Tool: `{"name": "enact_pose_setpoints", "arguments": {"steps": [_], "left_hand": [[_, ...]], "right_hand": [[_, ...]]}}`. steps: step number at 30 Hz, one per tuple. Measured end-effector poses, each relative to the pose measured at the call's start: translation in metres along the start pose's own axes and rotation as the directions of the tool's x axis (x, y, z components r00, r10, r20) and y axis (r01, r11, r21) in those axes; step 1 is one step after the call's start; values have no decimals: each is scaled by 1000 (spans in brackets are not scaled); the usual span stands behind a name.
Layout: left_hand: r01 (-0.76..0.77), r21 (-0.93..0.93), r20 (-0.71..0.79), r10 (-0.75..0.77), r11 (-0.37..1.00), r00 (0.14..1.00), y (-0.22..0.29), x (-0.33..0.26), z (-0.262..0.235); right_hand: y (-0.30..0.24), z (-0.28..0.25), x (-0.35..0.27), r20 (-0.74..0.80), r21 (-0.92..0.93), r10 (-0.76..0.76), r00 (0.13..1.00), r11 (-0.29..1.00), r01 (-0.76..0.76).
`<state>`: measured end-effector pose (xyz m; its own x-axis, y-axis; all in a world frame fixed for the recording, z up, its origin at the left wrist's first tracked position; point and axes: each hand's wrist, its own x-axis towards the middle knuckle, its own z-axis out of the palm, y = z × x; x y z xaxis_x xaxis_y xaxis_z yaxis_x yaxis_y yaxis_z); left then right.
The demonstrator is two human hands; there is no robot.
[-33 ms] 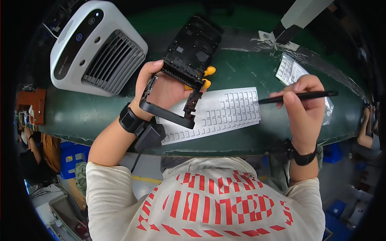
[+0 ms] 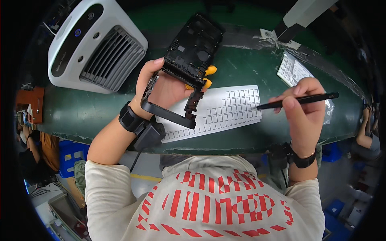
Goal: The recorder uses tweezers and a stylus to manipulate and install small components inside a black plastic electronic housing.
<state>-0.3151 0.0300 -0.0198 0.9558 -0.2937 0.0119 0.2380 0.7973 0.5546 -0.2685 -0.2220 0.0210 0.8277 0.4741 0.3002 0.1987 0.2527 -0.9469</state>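
My left hand (image 2: pixel 171 89) grips a black plastic housing (image 2: pixel 189 52), a long shell with an open rectangular frame at its near end. The thumb presses the frame's left side, and yellow finger cots show on fingertips past its right edge. In my right hand (image 2: pixel 303 106) is a pair of slim black tweezers (image 2: pixel 309 98), held like a pen, tips pointing left. Those tips are over the right edge of a white sheet (image 2: pixel 201 134) bearing rows of small grey bracket-shaped pieces. Whether they touch it or hold a piece is too small to tell.
A white air cooler (image 2: pixel 98 46) with a dark grille stands at the far left of the green table (image 2: pixel 80 114). Beyond my right hand lies a printed sheet in clear plastic (image 2: pixel 293 70). A metal post (image 2: pixel 299 20) rises at the far right.
The tweezer tips have shifted slightly left and down over the white sheet's right edge. My left hand keeps its grip on the housing.
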Motion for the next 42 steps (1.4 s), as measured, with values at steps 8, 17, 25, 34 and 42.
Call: {"name": "enact_pose_setpoints", "arguments": {"steps": [8,17,25,34,42], "left_hand": [[33,-151,-68,-43,988,997,-6,2,-19],[37,-207,-176,-75,978,982,-6,-1,-22],[33,-173,-119,-55,984,991,-6,-1,-29],[86,-264,22,-83,961,996,4,-12,-17],[61,523,-197,51,850,979,-8,-21,4]], "right_hand": [[56,33,-3,95,13,362,927,931,-364],[74,35,-1,41,-48,402,915,915,-400],[76,34,2,70,-79,399,914,916,-394],[51,22,11,57,239,212,976,946,-220],[29,48,34,-67,208,196,978,962,-178]]}}
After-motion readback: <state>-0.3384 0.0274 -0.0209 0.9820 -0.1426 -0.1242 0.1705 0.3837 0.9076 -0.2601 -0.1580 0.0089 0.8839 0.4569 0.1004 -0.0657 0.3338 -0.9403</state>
